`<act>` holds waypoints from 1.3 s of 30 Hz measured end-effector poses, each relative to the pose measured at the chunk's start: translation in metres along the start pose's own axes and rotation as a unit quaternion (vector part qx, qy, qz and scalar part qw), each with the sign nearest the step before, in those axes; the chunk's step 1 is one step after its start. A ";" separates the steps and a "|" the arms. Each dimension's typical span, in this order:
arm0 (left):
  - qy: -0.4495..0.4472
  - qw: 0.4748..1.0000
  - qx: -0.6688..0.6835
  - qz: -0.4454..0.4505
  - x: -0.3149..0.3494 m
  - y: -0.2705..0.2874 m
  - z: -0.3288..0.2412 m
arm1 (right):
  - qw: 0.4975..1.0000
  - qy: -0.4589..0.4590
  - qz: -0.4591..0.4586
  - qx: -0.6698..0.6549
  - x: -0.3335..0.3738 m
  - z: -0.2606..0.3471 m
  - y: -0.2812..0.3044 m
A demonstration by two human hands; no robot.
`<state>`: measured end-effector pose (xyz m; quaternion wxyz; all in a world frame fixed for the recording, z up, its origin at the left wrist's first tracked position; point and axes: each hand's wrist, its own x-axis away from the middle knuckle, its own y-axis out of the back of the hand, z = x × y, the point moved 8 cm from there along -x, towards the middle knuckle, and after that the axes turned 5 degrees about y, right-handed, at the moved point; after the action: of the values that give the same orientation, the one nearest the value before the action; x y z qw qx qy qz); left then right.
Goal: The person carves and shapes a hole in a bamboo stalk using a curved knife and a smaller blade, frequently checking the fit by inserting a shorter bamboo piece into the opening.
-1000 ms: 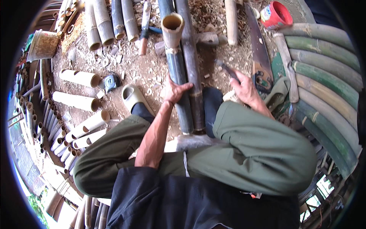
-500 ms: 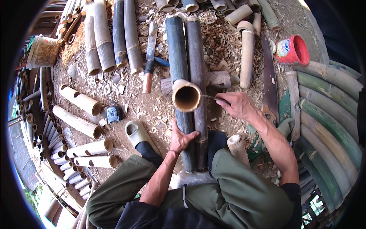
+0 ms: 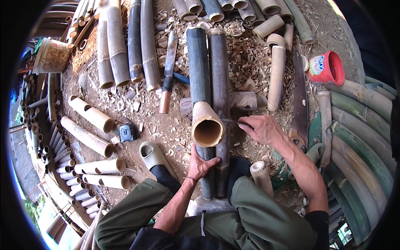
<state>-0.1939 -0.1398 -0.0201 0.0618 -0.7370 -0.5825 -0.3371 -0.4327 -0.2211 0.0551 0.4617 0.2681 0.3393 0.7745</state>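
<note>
The pale, hollow bamboo tube [image 3: 202, 111] lies at nine o'clock from the right hand [image 3: 264, 131], its axis twelve-to-six, mouth toward the person. The right hand, forearm from five o'clock, clamps a slim, dark-bladed tool [image 3: 231, 121]. The left hand [image 3: 200, 165], nearer, at six o'clock, touches the long blue-black bamboo pole [image 3: 197, 68], fingertips hidden; whether it clamps, I cannot tell.

Brown earth floor [image 3: 329, 31], daylight [image 3: 68, 238] lower left

Red tub [image 3: 317, 72] near green bamboo poles [image 3: 354, 136], blue tape measure [image 3: 128, 132], grimy pale bucket [image 3: 51, 58]
</note>
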 end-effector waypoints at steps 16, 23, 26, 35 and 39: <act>0.057 0.956 0.261 0.118 0.013 0.010 -0.003 | 0.967 -0.123 -0.022 0.220 0.092 -0.024 -0.028; -0.038 0.869 0.437 0.231 0.051 0.137 -0.133 | 0.983 0.045 -0.153 -0.088 -0.101 0.091 -0.045; -0.133 0.946 0.296 -0.018 0.049 0.211 -0.168 | 0.993 -0.052 -0.005 -0.104 -0.174 0.086 -0.087; 0.018 0.943 0.326 -0.060 0.011 0.228 -0.051 | 0.913 -0.136 -0.141 -0.358 -0.206 0.059 -0.117; -0.025 0.948 0.300 -0.106 0.018 0.225 -0.053 | 0.822 -0.061 -0.183 -0.536 -0.134 0.073 -0.047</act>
<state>-0.0119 -0.2214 0.0993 0.2295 -0.6269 -0.7326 -0.1326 -0.2970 -0.3048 0.0508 0.6857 -0.0419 -0.1160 0.7174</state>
